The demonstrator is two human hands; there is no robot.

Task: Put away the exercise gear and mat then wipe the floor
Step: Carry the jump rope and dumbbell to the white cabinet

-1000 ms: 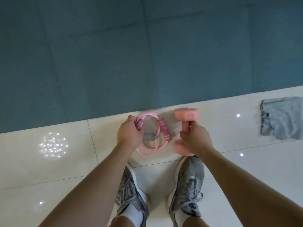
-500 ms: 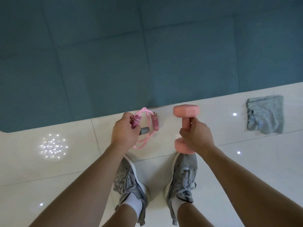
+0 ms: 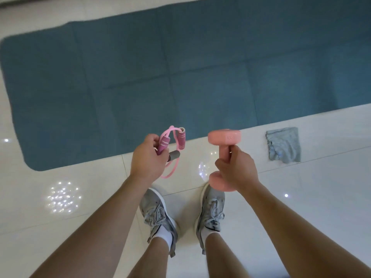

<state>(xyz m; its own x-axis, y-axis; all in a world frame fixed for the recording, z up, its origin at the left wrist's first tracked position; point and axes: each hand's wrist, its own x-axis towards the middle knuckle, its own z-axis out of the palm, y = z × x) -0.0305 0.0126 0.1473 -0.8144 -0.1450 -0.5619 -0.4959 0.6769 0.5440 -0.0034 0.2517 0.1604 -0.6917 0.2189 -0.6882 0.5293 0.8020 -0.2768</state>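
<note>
My left hand [image 3: 148,159] grips a pink resistance band [image 3: 174,145] by one dark pink handle; its loop and grey middle sleeve dangle above the floor. My right hand [image 3: 236,167] holds a pink dumbbell [image 3: 223,137] by its bar, lifted off the floor, one head above my fist and one below. A blue exercise mat [image 3: 180,67] lies spread flat on the floor ahead of me. A crumpled grey cloth [image 3: 284,144] lies on the tiles to the right, just off the mat's near edge.
I stand on glossy white floor tiles [image 3: 311,197] with my grey shoes [image 3: 158,215] close to the mat's near edge. Ceiling lights reflect in the tiles at left. The mat's rounded left end and its far edge are in view.
Both hands have lifted the band and the dumbbell off the floor, and my view has risen, so more of the mat shows.
</note>
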